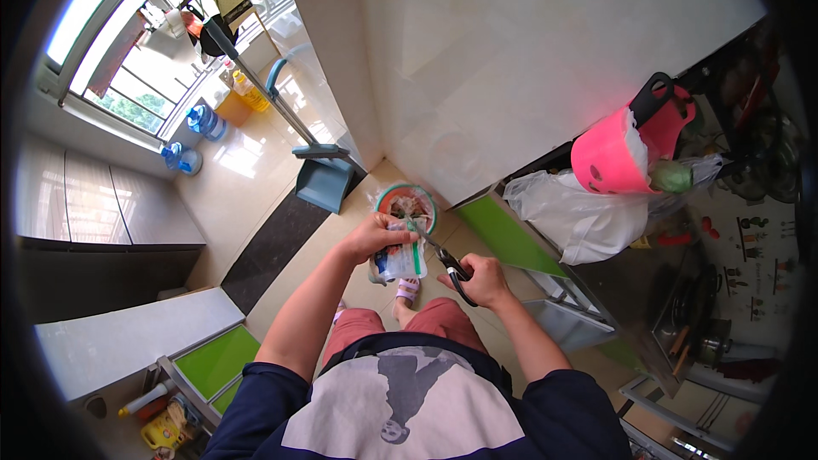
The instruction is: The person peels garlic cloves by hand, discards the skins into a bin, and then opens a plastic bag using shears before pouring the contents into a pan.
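My left hand [380,237] grips the top of a printed plastic pouch [401,262] with a green stripe, held up in front of my legs. In my right hand [484,280] is a pair of scissors with black handles [452,266]; the blades point up and left, and their tips reach the pouch's top edge beside my left fingers. Whether the blades are parted is too small to tell. Just beyond the pouch, a round bin [434,204] with a green rim and a plastic liner stands on the floor, with waste inside.
A grey-blue dustpan [324,184] and a long-handled broom [319,151] stand beyond the bin. At right, a pink basket [607,156] and a white plastic bag [601,223] rest on the counter above green cabinet doors [505,236]. Water bottles [206,122] stand near the window.
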Demonstrator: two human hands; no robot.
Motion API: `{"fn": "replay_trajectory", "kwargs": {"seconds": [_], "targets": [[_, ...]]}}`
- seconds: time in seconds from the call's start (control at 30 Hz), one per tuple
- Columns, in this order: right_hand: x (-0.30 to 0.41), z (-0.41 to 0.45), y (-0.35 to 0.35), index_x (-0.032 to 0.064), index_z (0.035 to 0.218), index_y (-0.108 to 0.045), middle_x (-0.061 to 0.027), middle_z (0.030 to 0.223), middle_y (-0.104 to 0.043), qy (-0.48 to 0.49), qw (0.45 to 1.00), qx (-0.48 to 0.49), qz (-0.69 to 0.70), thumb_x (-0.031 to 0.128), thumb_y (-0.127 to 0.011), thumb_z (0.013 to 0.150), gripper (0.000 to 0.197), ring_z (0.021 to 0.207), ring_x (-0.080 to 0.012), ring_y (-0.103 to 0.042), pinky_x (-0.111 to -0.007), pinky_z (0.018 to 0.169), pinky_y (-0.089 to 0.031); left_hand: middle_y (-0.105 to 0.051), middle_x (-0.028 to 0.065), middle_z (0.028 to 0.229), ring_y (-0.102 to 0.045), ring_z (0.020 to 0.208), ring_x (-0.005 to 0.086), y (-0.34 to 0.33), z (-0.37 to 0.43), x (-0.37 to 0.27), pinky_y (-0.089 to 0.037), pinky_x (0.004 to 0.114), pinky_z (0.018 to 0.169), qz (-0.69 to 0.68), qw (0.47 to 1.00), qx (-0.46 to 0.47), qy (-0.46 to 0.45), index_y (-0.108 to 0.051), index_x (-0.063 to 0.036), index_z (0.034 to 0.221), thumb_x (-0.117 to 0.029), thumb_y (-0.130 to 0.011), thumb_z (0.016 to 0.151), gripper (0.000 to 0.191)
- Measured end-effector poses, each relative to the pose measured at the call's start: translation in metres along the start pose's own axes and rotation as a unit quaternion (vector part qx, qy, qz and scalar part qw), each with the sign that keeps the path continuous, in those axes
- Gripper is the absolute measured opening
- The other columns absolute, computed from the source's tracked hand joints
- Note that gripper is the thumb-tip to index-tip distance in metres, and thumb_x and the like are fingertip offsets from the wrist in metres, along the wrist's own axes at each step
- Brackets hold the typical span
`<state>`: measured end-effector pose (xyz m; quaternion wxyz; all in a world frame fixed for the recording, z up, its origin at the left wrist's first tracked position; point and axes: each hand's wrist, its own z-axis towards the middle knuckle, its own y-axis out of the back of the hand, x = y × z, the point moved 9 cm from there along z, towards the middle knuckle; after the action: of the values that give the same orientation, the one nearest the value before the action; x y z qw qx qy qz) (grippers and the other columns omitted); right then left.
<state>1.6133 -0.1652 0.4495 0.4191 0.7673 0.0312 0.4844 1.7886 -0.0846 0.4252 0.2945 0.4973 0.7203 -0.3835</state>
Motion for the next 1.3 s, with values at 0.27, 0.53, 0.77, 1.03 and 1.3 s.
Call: {"fn": "replay_trajectory", "kwargs": {"seconds": [0.27,0.53,0.77,1.03,1.3], "targets": [[-0.022,-0.002,-0.019,0.0011,0.064,-0.058,-0.0013,0.053,-0.055,-0.077,0.993,0.025,0.086,0.032,-0.083,0.065,0.039,0.049,-0.0066,-0.046,-0.025,0.046,-0.039,-0.058,-0.0037,0.066,-0.052,0.057,0.0046,0.005,0.014,0.018,-0.042,0.021,0.052,-0.108,0.994,-0.033,0.000,-0.066,-0.0054,0.077,-0.021,-0.070,0.080,0.016],[-0.006,0.006,-0.012,0.0013,0.073,-0.055,-0.0053,0.060,-0.056,-0.058,0.992,0.101,0.048,0.036,-0.081,0.064,0.044,0.054,-0.0137,-0.050,-0.030,0.052,-0.042,-0.062,-0.0021,0.074,-0.054,0.063,0.0046,0.013,0.015,0.019,-0.044,0.021,0.057,0.017,1.000,-0.014,-0.011,-0.067,-0.0010,0.092,-0.016,-0.070,0.080,0.020],[-0.005,0.011,-0.012,0.0016,0.074,-0.054,-0.0107,0.065,-0.058,-0.012,0.997,0.073,-0.005,0.040,-0.081,0.063,0.048,0.057,-0.0217,-0.056,-0.033,0.056,-0.044,-0.062,-0.0020,0.075,-0.054,0.062,0.0048,0.012,0.016,0.020,-0.044,0.021,0.058,0.018,1.000,-0.001,-0.010,-0.068,-0.0002,0.091,-0.014,-0.071,0.078,0.020],[-0.001,0.007,-0.004,0.0021,0.068,-0.055,-0.0115,0.059,-0.059,-0.006,0.999,0.025,-0.028,0.039,-0.081,0.063,0.046,0.054,-0.0249,-0.058,-0.035,0.053,-0.045,-0.059,-0.0022,0.066,-0.051,0.057,0.0052,0.010,0.013,0.010,-0.042,0.022,0.053,-0.006,0.999,-0.031,-0.006,-0.067,-0.0020,0.078,-0.017,-0.069,0.079,0.015],[0.002,0.007,0.000,0.0027,0.067,-0.055,-0.0120,0.058,-0.059,0.013,0.999,-0.022,-0.032,0.040,-0.082,0.062,0.046,0.053,-0.0271,-0.059,-0.036,0.052,-0.046,-0.062,-0.0005,0.070,-0.054,0.057,0.0062,0.012,0.014,0.010,-0.044,0.022,0.052,-0.020,0.999,-0.032,-0.008,-0.068,0.0010,0.088,-0.017,-0.072,0.079,0.021]]}}
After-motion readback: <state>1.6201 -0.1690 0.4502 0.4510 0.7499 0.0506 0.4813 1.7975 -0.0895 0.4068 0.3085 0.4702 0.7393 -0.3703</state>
